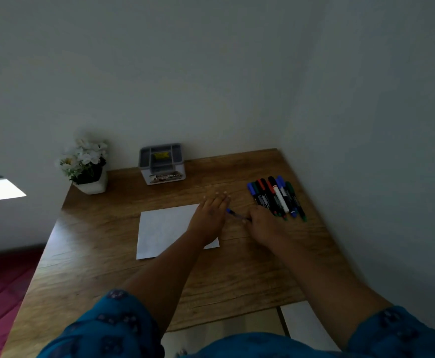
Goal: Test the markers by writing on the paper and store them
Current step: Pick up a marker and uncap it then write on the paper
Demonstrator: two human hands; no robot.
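Observation:
A white sheet of paper [164, 228] lies in the middle of the wooden desk [107, 267]. My left hand [210, 215] rests flat on the paper's right edge, fingers spread. My right hand [262, 224] is just right of it, closed on a blue marker [234, 213] whose blue end points left toward my left hand. A bunch of several markers [275, 197] with blue, green, red and black caps lies side by side at the right of the desk, just beyond my right hand. A grey compartment organizer box [162, 164] stands at the back by the wall.
A white pot of white flowers [85, 164] stands at the desk's back left corner. Walls close the desk at the back and on the right. A red floor covering [1, 288] lies left of the desk.

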